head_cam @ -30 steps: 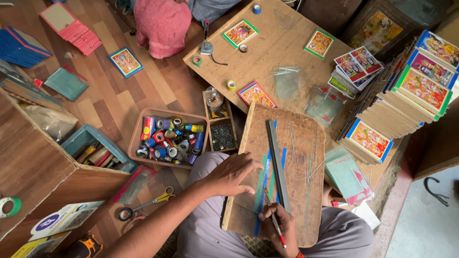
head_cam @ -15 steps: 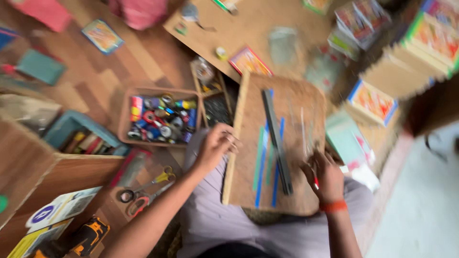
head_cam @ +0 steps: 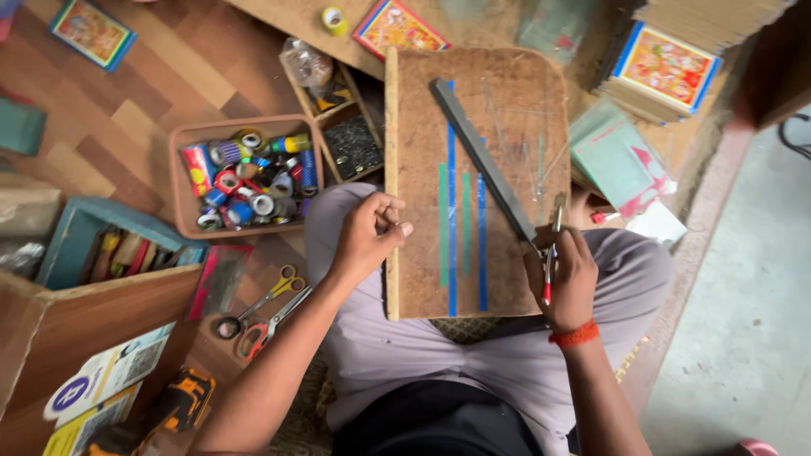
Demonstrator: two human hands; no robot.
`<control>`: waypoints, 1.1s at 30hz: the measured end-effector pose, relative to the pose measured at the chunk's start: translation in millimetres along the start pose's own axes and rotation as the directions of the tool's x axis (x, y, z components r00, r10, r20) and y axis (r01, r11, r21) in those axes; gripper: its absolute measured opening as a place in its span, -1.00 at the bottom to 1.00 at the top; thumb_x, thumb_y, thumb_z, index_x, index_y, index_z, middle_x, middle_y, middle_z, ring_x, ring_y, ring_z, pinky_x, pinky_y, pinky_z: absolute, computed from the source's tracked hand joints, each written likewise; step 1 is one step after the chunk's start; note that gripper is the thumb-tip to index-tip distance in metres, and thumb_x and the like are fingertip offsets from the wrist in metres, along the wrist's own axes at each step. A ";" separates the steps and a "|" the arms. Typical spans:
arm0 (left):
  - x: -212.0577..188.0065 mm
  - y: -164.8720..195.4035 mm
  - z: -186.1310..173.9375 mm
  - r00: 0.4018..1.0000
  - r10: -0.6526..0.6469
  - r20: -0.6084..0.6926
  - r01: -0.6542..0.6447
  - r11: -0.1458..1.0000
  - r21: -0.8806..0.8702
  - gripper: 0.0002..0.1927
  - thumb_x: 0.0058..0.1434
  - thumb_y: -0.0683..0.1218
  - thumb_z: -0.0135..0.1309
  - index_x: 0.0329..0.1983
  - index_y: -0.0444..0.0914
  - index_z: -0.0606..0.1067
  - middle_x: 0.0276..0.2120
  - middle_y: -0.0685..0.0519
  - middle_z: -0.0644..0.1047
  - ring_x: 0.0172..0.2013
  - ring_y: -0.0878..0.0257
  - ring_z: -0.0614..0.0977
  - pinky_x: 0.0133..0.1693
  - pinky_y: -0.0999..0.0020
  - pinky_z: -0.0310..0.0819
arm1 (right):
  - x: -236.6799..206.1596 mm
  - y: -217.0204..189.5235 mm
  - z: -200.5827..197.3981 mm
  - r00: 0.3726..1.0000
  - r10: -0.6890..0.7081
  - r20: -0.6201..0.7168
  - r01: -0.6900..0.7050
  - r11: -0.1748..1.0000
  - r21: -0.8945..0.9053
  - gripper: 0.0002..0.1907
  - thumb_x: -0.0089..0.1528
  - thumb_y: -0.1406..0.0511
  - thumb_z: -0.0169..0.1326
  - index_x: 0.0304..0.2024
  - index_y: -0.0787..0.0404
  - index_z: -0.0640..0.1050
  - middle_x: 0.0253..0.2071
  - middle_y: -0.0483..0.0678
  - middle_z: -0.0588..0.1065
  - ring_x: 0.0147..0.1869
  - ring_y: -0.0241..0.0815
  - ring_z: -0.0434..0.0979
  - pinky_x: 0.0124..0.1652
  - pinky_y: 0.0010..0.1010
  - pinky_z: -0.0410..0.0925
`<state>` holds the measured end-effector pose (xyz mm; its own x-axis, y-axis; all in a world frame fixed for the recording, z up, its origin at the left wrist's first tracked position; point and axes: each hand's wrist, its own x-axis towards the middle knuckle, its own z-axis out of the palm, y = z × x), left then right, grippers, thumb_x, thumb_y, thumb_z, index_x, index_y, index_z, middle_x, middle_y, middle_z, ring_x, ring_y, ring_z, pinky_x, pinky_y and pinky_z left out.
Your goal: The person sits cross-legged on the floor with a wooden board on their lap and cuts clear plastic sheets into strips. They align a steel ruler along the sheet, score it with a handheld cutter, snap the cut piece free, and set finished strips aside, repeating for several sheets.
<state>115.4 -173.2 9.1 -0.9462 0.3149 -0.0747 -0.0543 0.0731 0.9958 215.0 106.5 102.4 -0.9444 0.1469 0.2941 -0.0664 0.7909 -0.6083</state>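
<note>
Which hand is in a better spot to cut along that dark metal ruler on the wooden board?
Probably the right hand: it already holds the thin red-tipped cutting tool beside the lower end of the long dark metal ruler. The left hand sits curled at the worn wooden board's left edge, with no tool.

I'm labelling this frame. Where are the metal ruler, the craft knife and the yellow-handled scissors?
metal ruler [head_cam: 481, 156], head view, middle of the bar.
craft knife [head_cam: 553, 232], head view, shaft above the right hand [head_cam: 564, 283].
yellow-handled scissors [head_cam: 283, 283], head view, near the yellow handles.
</note>
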 end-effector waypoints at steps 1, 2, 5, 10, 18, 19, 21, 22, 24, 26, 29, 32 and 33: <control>2.4 1.2 -5.8 0.994 0.107 -0.021 -0.102 0.983 0.151 -0.63 0.14 -0.29 0.30 -0.01 -0.34 0.47 -0.27 -0.01 0.50 -0.36 0.29 0.58 -0.30 0.43 0.56 | -3.7 -2.2 2.0 0.999 0.008 0.046 -0.007 1.000 -0.012 -0.82 0.20 0.39 0.20 -0.18 0.25 0.49 -0.13 0.05 0.52 -0.16 0.12 0.54 -0.20 -0.18 0.38; 5.7 3.6 -12.6 0.977 0.213 -0.022 -0.197 0.933 0.301 -0.61 0.09 -0.28 0.35 -0.02 -0.34 0.50 -0.25 0.00 0.51 -0.34 0.31 0.58 -0.29 0.44 0.55 | -6.9 -4.6 3.9 0.996 0.016 0.089 -0.014 1.000 -0.024 -0.83 0.19 0.40 0.21 -0.18 0.25 0.52 -0.15 0.06 0.52 -0.20 0.12 0.52 -0.22 -0.17 0.37; 10.2 16.9 -47.3 0.935 0.185 -0.302 -0.131 0.973 0.189 -0.72 0.24 -0.31 0.17 0.01 -0.34 0.47 -0.10 0.06 0.52 -0.35 0.41 0.60 -0.32 0.50 0.52 | -9.8 -9.8 13.0 0.984 0.068 0.166 -0.068 0.998 -0.004 -0.85 0.19 0.39 0.23 -0.21 0.25 0.55 -0.16 0.06 0.55 -0.29 0.08 0.53 -0.27 -0.18 0.38; 3.6 31.7 -85.9 0.883 0.057 -0.465 -0.110 0.990 -0.087 -0.79 0.39 -0.26 0.11 0.06 -0.29 0.46 -0.15 0.12 0.52 -0.24 0.46 0.54 -0.18 0.54 0.54 | -6.2 -17.6 36.6 0.984 -0.043 0.171 0.023 0.993 0.120 -0.88 0.19 0.40 0.19 -0.23 0.27 0.54 -0.25 0.06 0.52 -0.23 0.12 0.55 -0.25 -0.20 0.38; 0.6 31.3 26.7 0.931 0.344 -0.122 -0.300 0.911 0.282 -0.73 0.36 -0.28 0.06 0.10 -0.24 0.48 -0.02 -0.01 0.50 0.03 0.13 0.57 0.11 0.27 0.45 | -5.1 -19.8 36.9 0.973 0.019 0.230 -0.065 0.979 0.192 -0.83 0.12 0.45 0.04 -0.23 0.28 0.52 -0.24 0.06 0.55 -0.26 0.04 0.60 -0.24 -0.27 0.44; 0.8 33.0 43.2 0.918 0.395 -0.036 -0.355 0.860 0.367 -0.68 0.35 -0.27 0.08 0.15 -0.21 0.47 0.05 -0.04 0.49 0.16 0.03 0.53 0.23 0.16 0.40 | -5.4 -19.6 36.3 0.972 0.032 0.232 -0.076 0.980 0.184 -0.82 0.11 0.45 0.04 -0.22 0.28 0.53 -0.24 0.06 0.55 -0.26 0.04 0.60 -0.24 -0.27 0.44; -1.7 36.0 72.1 0.911 0.409 0.060 -0.393 0.810 0.436 -0.53 0.28 -0.24 0.11 0.27 -0.22 0.39 0.17 -0.09 0.42 0.28 -0.07 0.40 0.29 0.04 0.27 | -7.3 -18.9 35.0 0.969 0.054 0.239 -0.098 0.979 0.177 -0.79 0.09 0.45 0.04 -0.20 0.28 0.54 -0.25 0.06 0.55 -0.27 0.05 0.60 -0.23 -0.27 0.44; 0.8 36.0 80.0 0.901 0.420 0.110 -0.420 0.777 0.470 -0.44 0.25 -0.22 0.13 0.34 -0.23 0.36 0.23 -0.11 0.38 0.34 -0.11 0.34 0.33 -0.01 0.20 | -5.9 -16.9 35.1 0.962 0.093 0.255 -0.144 0.971 0.190 -0.79 0.09 0.44 0.04 -0.20 0.28 0.53 -0.19 0.05 0.57 -0.29 0.03 0.60 -0.24 -0.27 0.44; 0.7 33.6 88.9 0.921 0.359 0.153 -0.382 0.750 0.540 -0.36 0.20 -0.21 0.17 0.37 -0.22 0.32 0.26 -0.10 0.36 0.37 -0.12 0.29 0.34 -0.06 0.16 | -6.5 -11.7 32.0 0.936 0.180 0.303 -0.251 0.944 0.215 -0.80 0.10 0.43 0.04 -0.20 0.28 0.52 -0.08 0.02 0.60 -0.32 0.01 0.60 -0.25 -0.28 0.45; 6.7 27.7 93.3 0.920 0.344 0.189 -0.387 0.710 0.589 -0.31 0.17 -0.17 0.21 0.39 -0.21 0.31 0.26 -0.08 0.36 0.38 -0.11 0.27 0.37 -0.11 0.10 | -6.6 -1.6 24.2 0.990 0.061 0.124 -0.069 0.995 0.066 -0.79 0.12 0.42 0.11 -0.17 0.27 0.54 0.00 0.10 0.55 -0.10 0.13 0.56 -0.11 -0.19 0.41; 8.4 16.7 98.5 0.907 0.359 0.219 -0.413 0.667 0.620 -0.31 0.17 -0.11 0.25 0.38 -0.17 0.31 0.23 -0.04 0.37 0.38 -0.08 0.28 0.42 -0.19 -0.01 | -8.5 20.1 12.1 1.000 0.008 0.018 -0.006 0.993 -0.121 -0.78 0.15 0.41 0.18 -0.13 0.27 0.54 0.10 0.16 0.49 0.07 0.23 0.50 0.03 -0.11 0.37; 12.5 6.3 101.6 0.898 0.363 0.249 -0.435 0.647 0.626 -0.32 0.21 -0.07 0.25 0.39 -0.13 0.31 0.24 0.00 0.37 0.39 -0.07 0.28 0.44 -0.24 -0.07 | -12.6 40.3 4.9 0.992 0.124 0.025 -0.121 0.990 -0.075 -0.81 0.19 0.42 0.17 -0.14 0.27 0.54 0.07 0.15 0.48 0.04 0.22 0.50 0.01 -0.13 0.38; 12.8 4.2 102.5 0.900 0.349 0.261 -0.433 0.651 0.624 -0.32 0.23 -0.06 0.23 0.41 -0.12 0.30 0.26 0.00 0.36 0.40 -0.07 0.27 0.45 -0.25 -0.07 | -15.7 43.8 2.4 0.983 0.177 0.041 -0.176 0.984 -0.022 -0.83 0.21 0.43 0.16 -0.14 0.26 0.54 0.03 0.14 0.47 0.00 0.20 0.52 -0.01 -0.15 0.39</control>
<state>135.8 -71.8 6.9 -0.7873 0.5557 0.2672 0.5737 0.5013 0.6478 226.1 137.5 69.3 -0.9537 0.2600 0.1512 0.1082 0.7656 -0.6342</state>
